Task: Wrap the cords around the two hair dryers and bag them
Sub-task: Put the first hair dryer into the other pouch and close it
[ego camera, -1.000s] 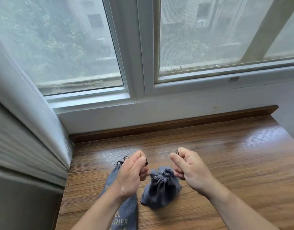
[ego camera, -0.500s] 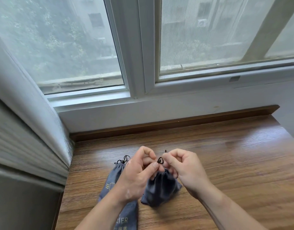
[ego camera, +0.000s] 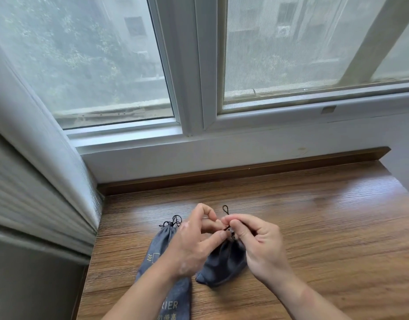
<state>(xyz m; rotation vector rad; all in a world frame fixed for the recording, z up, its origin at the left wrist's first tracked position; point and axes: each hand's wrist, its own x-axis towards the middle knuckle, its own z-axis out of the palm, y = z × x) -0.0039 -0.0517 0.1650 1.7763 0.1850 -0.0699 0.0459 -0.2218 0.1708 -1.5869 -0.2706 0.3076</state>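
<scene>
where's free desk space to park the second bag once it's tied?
Widest bare patch: the wooden desk to the right of the right hand, out to the right edge and back to the wood trim under the window. Also bare: the strip between the hands and that trim. Crowded: front left, where the printed bag, the dark bag and the left hand bunch together.

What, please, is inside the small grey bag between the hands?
Cannot be seen: the small bag is cinched shut, both hands pinching its black drawstring. Only bulging fabric shows.
</scene>
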